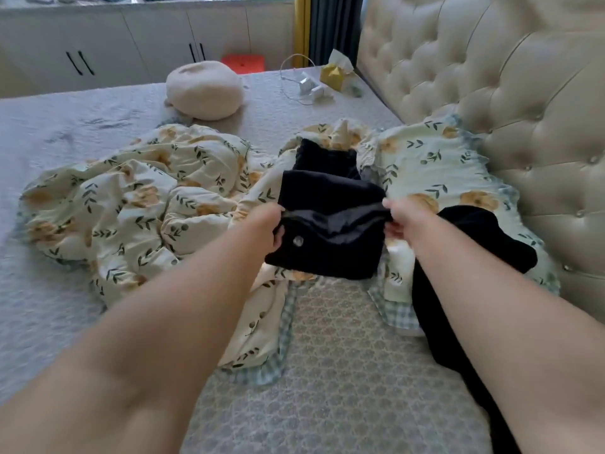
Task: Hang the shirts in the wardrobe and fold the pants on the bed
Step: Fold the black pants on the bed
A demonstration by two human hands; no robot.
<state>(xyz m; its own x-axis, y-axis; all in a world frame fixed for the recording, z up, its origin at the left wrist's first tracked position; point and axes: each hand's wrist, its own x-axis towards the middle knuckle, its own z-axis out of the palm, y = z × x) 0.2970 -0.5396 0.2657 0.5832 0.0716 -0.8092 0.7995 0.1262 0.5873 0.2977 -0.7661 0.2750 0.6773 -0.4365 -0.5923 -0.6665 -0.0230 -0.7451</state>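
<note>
Black pants [330, 224] with a silver waist button are held folded above the bed [343, 355]. My left hand [271, 224] grips their left edge beside the button. My right hand [397, 217] pinches their right edge. Behind them a second black garment [322, 158] lies on the floral duvet [131, 204]. Another black garment [471, 253] drapes over the floral pillow [435, 165] and runs down under my right forearm.
A round cream cushion [204, 90] sits at the far side of the bed. Near the tufted headboard [491, 77] lie a yellow tissue pack [334, 72] and a white charger with cable [307, 86]. White cabinets [114, 44] stand beyond the bed.
</note>
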